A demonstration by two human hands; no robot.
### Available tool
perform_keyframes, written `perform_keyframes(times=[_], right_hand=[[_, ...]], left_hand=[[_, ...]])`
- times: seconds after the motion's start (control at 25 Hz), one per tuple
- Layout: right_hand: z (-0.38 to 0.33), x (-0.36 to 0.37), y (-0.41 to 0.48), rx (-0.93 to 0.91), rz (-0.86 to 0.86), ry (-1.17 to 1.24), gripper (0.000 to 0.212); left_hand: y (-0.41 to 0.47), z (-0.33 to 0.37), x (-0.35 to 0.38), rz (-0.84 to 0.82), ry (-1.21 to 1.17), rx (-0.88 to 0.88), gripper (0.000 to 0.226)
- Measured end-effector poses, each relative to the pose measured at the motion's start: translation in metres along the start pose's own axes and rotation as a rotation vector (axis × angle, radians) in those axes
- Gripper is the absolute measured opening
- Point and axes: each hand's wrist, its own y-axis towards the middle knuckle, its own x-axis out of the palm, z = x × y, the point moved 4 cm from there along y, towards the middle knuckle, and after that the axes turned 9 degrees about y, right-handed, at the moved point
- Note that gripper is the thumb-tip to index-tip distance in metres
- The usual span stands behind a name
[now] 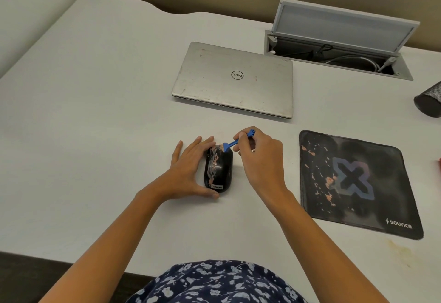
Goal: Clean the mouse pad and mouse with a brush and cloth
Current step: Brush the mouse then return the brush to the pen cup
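Observation:
A black mouse (220,169) with pinkish smears along its top lies on the white desk (95,135). My left hand (188,171) holds it from the left, thumb at its near end and fingers along its far side. My right hand (259,159) pinches a small blue brush (235,142), whose bristles touch the mouse's far end. The dark mouse pad (358,183), marked with pinkish specks and a cross pattern, lies flat to the right of both hands. No cloth is clearly visible.
A shut silver laptop (235,79) lies behind the mouse. Behind it to the right, a cable box (334,47) stands with its lid up. A dark mesh cylinder (429,102) and something red (439,163) sit at the right edge.

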Motion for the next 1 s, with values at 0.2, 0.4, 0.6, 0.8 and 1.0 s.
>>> perform_keyframes(times=[0.2, 0.4, 0.6, 0.8, 1.0], right_hand=[[-0.0013, 0.0042, 0.0, 0.002, -0.003, -0.054, 0.026], [-0.0005, -0.0003, -0.0064, -0.019, 0.058, -0.009, 0.023], [0.0015, 0.0015, -0.0042, 0.019, 0.052, -0.001, 0.023], [0.0029, -0.001, -0.0036, 0.009, 0.06, 0.053, 0.022], [0.0068, -0.0012, -0.0017, 0.063, 0.057, 0.0, 0.022]], left_hand=[[0.0, -0.0004, 0.0005, 0.0, 0.0, -0.006, 0.113], [0.0003, -0.0004, 0.0003, 0.001, 0.003, -0.007, 0.113], [0.0, -0.0014, 0.0008, 0.004, 0.0, -0.007, 0.114], [0.0004, -0.0013, 0.001, -0.002, 0.002, -0.008, 0.114], [0.0001, -0.0006, 0.0005, 0.002, -0.002, -0.002, 0.114]])
